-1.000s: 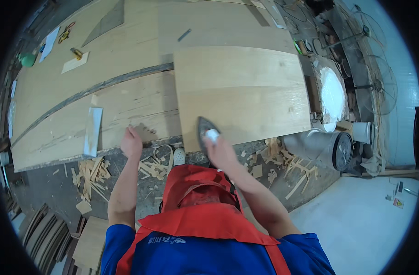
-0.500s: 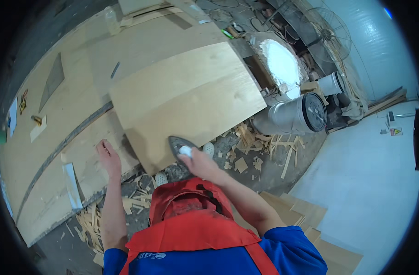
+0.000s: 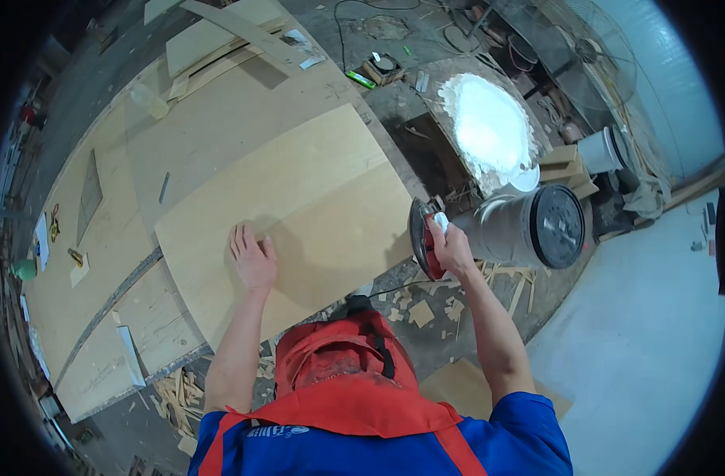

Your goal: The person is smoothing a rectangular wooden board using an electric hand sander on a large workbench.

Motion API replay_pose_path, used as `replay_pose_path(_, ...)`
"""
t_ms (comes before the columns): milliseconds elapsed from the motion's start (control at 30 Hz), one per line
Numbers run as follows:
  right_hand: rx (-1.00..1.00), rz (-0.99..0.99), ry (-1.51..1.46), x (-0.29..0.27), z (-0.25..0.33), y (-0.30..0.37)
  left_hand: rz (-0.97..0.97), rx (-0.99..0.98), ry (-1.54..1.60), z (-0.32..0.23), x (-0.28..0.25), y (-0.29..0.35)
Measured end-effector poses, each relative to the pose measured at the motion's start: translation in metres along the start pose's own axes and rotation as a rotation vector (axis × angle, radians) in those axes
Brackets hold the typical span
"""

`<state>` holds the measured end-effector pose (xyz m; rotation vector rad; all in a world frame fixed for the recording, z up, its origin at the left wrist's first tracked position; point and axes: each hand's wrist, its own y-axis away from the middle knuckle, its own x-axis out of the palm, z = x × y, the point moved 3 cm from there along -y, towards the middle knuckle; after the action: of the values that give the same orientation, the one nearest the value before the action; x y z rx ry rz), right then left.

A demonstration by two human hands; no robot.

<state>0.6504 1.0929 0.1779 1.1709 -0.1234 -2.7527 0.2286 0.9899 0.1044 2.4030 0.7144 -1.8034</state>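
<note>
A large pale plywood sheet lies across the worktable in front of me. My left hand rests on it with the palm down and the fingers stretched out, holding nothing. At the sheet's right edge, my right hand is wrapped round the handle of a red iron with a dark soleplate. The iron is tilted up on its side, its soleplate toward the sheet. Whether it touches the edge I cannot tell.
A lidded bucket lies close right of the iron. White material covers a surface behind it. Wood scraps litter the floor. On the table's left are a triangular piece and a white strip. A fan stands far right.
My right hand has carried the iron from the sheet's near part out to its right edge and tipped it up. My left hand has moved right, from the table onto the sheet.
</note>
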Motion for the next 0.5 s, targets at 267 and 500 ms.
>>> replay_pose_path(267,0.067,0.185,-0.075,0.015,0.015,-0.154,-0.004,-0.022,-0.123,-0.024,0.012,-0.008)
replay_pose_path(500,0.073,0.306,-0.202,0.067,0.082,-0.285,0.012,-0.071,-0.143,-0.02,0.005,-0.01)
